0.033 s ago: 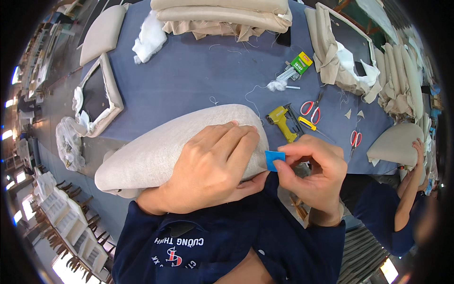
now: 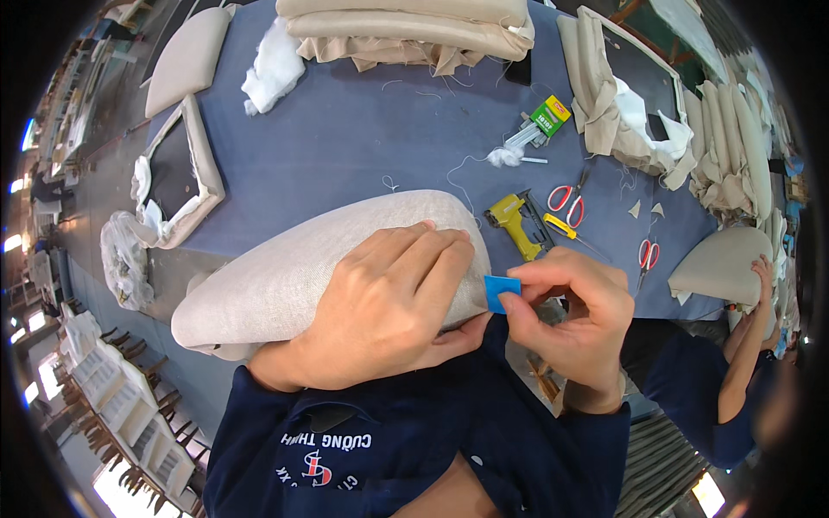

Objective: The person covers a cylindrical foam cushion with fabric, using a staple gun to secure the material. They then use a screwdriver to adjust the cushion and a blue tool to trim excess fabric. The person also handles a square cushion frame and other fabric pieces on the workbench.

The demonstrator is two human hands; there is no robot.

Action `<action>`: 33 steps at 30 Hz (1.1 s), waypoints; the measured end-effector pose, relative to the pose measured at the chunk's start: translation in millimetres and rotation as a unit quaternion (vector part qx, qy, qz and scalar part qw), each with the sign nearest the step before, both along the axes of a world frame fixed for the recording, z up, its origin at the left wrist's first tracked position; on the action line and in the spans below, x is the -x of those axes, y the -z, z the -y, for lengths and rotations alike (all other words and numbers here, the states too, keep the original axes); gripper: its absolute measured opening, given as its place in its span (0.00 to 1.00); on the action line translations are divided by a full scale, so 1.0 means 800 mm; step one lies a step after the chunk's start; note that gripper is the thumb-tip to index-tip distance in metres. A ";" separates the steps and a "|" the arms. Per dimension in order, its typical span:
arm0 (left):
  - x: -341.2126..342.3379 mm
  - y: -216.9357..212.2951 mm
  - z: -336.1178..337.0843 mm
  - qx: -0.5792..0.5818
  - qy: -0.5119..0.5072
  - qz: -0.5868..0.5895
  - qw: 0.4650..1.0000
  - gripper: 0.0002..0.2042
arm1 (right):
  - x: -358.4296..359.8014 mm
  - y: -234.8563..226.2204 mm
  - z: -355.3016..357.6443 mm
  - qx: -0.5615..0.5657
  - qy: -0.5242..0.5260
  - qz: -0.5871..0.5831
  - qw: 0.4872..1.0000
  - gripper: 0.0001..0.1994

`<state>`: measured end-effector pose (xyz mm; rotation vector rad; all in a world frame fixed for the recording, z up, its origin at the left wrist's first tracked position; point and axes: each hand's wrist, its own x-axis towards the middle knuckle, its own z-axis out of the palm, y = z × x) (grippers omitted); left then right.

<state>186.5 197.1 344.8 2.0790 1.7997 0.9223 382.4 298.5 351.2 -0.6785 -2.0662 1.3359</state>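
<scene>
An upholstered seat pad (image 2: 259, 272) in light beige fabric is tilted up in front of my chest. My left hand (image 2: 389, 293) grips its right end, with fingers over the top face and the thumb along the lower edge. Between thumb and forefinger, my right hand (image 2: 574, 315) pinches a small flat blue square (image 2: 501, 293). The square's left edge meets the pad's right corner, close to my left fingertips. What lies behind the right fingers is hidden.
Beyond the pad, the blue-grey table (image 2: 363, 129) bears a yellow-green staple gun (image 2: 518, 224), red-handled scissors (image 2: 567, 200), a yellow-handled tool (image 2: 561, 226) and a green staple box (image 2: 548, 116). Stacked covers (image 2: 406, 34) lie at the back. A co-worker (image 2: 708, 380) handles another pad (image 2: 725, 263) at right.
</scene>
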 end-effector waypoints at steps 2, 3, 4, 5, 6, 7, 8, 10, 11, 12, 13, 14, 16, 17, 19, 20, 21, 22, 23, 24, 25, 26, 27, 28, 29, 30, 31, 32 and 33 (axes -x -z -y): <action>-0.001 -0.001 0.000 -0.001 -0.004 0.006 1.000 0.28 | 0.001 -0.003 -0.002 0.004 -0.006 0.008 1.000 0.12; 0.000 -0.001 -0.001 -0.002 -0.003 0.007 1.000 0.28 | 0.002 -0.004 -0.003 0.004 -0.007 0.011 1.000 0.12; 0.000 -0.001 -0.001 -0.004 -0.002 0.009 1.000 0.28 | 0.002 -0.005 -0.003 0.003 -0.008 0.014 1.000 0.12; -0.001 -0.001 -0.002 -0.006 -0.001 0.010 1.000 0.28 | 0.002 -0.005 -0.004 0.009 -0.009 0.019 1.000 0.12; -0.001 0.000 -0.002 -0.008 -0.001 0.009 1.000 0.28 | 0.002 -0.006 -0.004 0.014 -0.009 0.024 1.000 0.12; -0.001 0.001 -0.002 -0.011 0.000 0.009 1.000 0.28 | 0.002 -0.007 -0.004 0.019 -0.008 0.029 0.999 0.12; -0.002 0.001 -0.002 -0.013 0.000 0.008 1.000 0.28 | 0.002 -0.008 -0.004 0.027 -0.008 0.036 0.999 0.12; -0.002 0.002 -0.003 -0.017 0.005 0.007 1.000 0.28 | 0.003 -0.011 -0.005 0.041 -0.006 0.048 0.998 0.11; -0.001 0.002 -0.003 -0.019 0.006 0.007 1.000 0.28 | 0.002 -0.013 -0.008 0.040 -0.019 0.053 0.998 0.11; 0.001 0.000 -0.003 -0.012 0.009 0.004 1.000 0.28 | 0.001 -0.015 -0.011 0.038 -0.034 0.055 0.997 0.10; 0.005 -0.002 -0.004 -0.005 0.010 0.001 1.000 0.28 | 0.000 -0.015 -0.014 0.037 -0.050 0.057 0.996 0.09; 0.010 -0.004 -0.003 0.003 0.009 -0.002 1.000 0.28 | -0.001 -0.006 -0.016 0.091 -0.032 -0.027 0.995 0.08; 0.030 -0.008 0.000 -0.002 0.021 -0.010 1.000 0.27 | 0.002 0.030 -0.022 0.191 0.000 -0.199 0.961 0.08; 0.043 -0.010 0.002 -0.004 0.026 -0.015 1.000 0.27 | 0.000 0.043 -0.036 0.161 -0.022 -0.212 0.964 0.08; 0.081 -0.011 0.013 -0.032 0.082 0.014 0.996 0.27 | 0.018 0.061 -0.034 0.187 -0.006 -0.244 0.952 0.10; 0.101 -0.011 0.019 -0.045 0.109 0.027 0.993 0.27 | 0.028 0.068 -0.030 0.202 0.000 -0.260 0.944 0.11; 0.123 -0.012 0.029 -0.043 0.142 0.042 0.988 0.27 | 0.036 0.079 -0.027 0.211 -0.051 -0.270 0.938 0.09; 0.136 -0.020 0.037 -0.025 0.132 0.044 0.990 0.28 | 0.047 0.087 -0.019 0.222 -0.085 -0.281 0.930 0.08; 0.145 -0.029 0.047 -0.007 0.119 0.048 0.992 0.28 | 0.061 0.093 -0.011 0.233 -0.120 -0.290 0.920 0.07; 0.150 -0.037 0.057 0.009 0.109 0.055 0.992 0.29 | 0.075 0.098 -0.005 0.242 -0.152 -0.297 0.911 0.07; 0.154 -0.040 0.067 -0.006 0.068 0.018 0.997 0.29 | 0.090 0.101 0.000 0.207 -0.169 -0.298 0.916 0.07; 0.158 -0.040 0.074 -0.020 0.041 -0.001 0.999 0.29 | 0.106 0.098 0.007 0.219 -0.182 -0.310 0.907 0.07; 0.159 -0.037 0.079 -0.033 0.011 -0.017 0.999 0.29 | 0.119 0.094 0.014 0.234 -0.197 -0.318 0.897 0.07; 0.160 -0.031 0.085 -0.051 -0.016 -0.031 0.998 0.29 | 0.129 0.090 0.019 0.245 -0.211 -0.324 0.889 0.07; 0.167 -0.020 0.091 -0.058 -0.023 0.006 0.998 0.30 | 0.142 0.087 0.020 0.215 -0.221 -0.328 0.893 0.06; 0.166 -0.019 0.096 -0.054 -0.036 0.032 0.997 0.31 | 0.156 0.083 0.019 0.186 -0.229 -0.331 0.896 0.06; 0.165 -0.019 0.100 -0.051 -0.047 0.058 0.996 0.32 | 0.171 0.080 0.016 0.156 -0.236 -0.335 0.899 0.06; 0.166 -0.020 0.102 -0.049 -0.057 0.084 0.994 0.33 | 0.183 0.076 0.013 0.127 -0.241 -0.340 0.900 0.08; 0.165 -0.025 0.104 -0.063 -0.052 0.030 0.996 0.34 | 0.191 0.076 0.004 0.061 -0.267 -0.324 0.906 0.10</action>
